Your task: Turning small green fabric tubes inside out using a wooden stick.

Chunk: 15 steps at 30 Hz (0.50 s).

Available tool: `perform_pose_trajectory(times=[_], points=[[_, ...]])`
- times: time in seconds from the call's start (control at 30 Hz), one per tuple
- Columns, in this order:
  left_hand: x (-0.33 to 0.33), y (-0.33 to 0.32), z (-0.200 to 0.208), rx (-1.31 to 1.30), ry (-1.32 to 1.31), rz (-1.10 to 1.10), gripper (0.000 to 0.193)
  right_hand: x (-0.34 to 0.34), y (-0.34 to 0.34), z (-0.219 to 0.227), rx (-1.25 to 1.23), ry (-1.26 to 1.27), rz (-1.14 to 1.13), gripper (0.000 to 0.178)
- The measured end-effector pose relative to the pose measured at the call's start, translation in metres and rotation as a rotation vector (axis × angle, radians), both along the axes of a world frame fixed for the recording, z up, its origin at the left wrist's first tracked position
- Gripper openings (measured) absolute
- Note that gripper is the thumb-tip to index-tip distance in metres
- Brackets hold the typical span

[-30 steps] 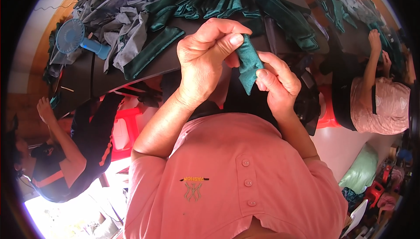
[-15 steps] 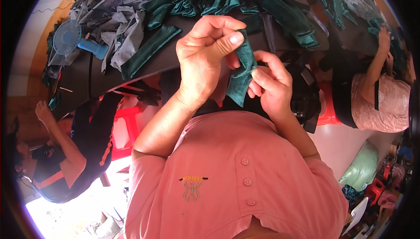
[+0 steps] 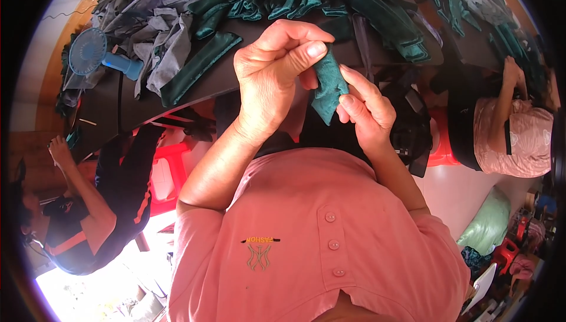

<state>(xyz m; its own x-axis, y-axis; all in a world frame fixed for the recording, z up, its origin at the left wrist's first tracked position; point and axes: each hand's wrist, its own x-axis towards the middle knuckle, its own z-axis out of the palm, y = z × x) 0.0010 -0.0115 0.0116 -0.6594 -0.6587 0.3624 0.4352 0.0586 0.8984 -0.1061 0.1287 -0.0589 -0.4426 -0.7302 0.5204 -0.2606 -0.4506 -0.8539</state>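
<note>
The green fabric strip now hangs straighter and more folded between both hands; the right hand has shifted closer beneath it

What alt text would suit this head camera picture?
A person's left hand and right hand pinch a small dark green fabric piece above a black table piled with green and grey cloth.

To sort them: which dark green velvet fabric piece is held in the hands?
The small folded green velvet piece, pinched between both hands; the others lie on the black table.
</note>
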Motion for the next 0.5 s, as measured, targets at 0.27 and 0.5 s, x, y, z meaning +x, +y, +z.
perform_pose_trajectory(times=[0.27, 0.5], points=[[0.0, 0.006, 0.003, -0.068, -0.048, -0.089, 0.011, 0.005, 0.006, -0.007, -0.07, -0.382, 0.171, 0.039], [-0.004, 0.012, -0.006, 0.068, -0.057, -0.106, 0.008, 0.013, 0.008, -0.007, -0.053, -0.693, 0.293, 0.041]])
